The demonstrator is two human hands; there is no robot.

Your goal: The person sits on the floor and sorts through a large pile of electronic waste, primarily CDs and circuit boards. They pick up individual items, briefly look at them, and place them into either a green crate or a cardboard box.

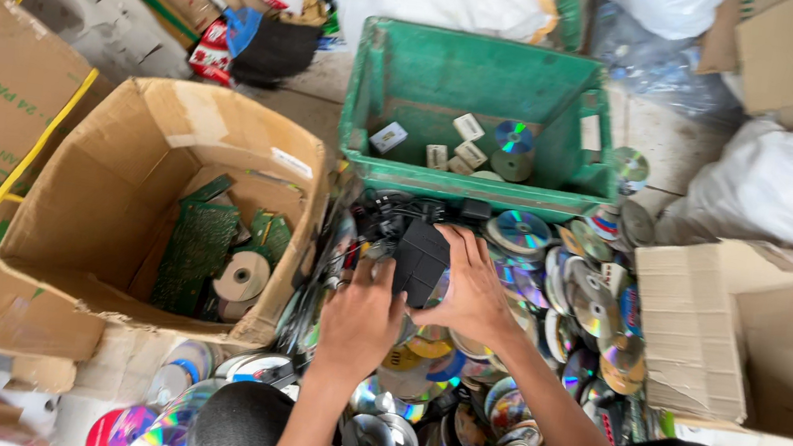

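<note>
Head view: black adapter (420,258) seemingly upright; both hands gripping.

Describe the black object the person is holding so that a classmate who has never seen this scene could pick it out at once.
Find the green plastic crate at the top middle. Just below its near wall, over the heap of shiny discs, the left hand and right hand meet around a black boxy block. It is matt, dark and angular, while everything around it is flat, round and reflective.

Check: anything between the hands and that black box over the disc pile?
Nothing visible. The right hand already grips the black box, and the left hand touches its lower edge. Loose discs lie beneath, not between.
</note>
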